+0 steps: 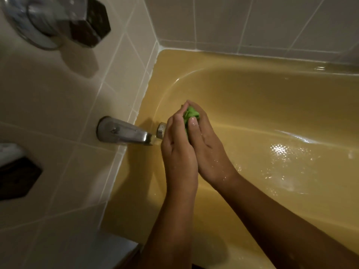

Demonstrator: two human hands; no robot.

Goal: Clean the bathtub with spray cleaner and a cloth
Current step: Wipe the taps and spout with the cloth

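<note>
Wringing seems the step: left hand [179, 152] and right hand [210, 150] clasp the balled green cloth [191, 114] between them, at 3 o'clock from the spout [124, 133], over the bathtub [262, 98]; squeeze hard, draining inside.

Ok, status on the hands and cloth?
Left hand and right hand grip green cloth beside tub spout. Yellow bathtub wet. Nothing in the way.

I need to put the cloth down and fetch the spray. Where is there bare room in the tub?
Bare: the wet tub floor right of the right hand, and the rim under the back tiles. Crowded: by the spout, where left hand and right hand squeeze the cloth.
</note>
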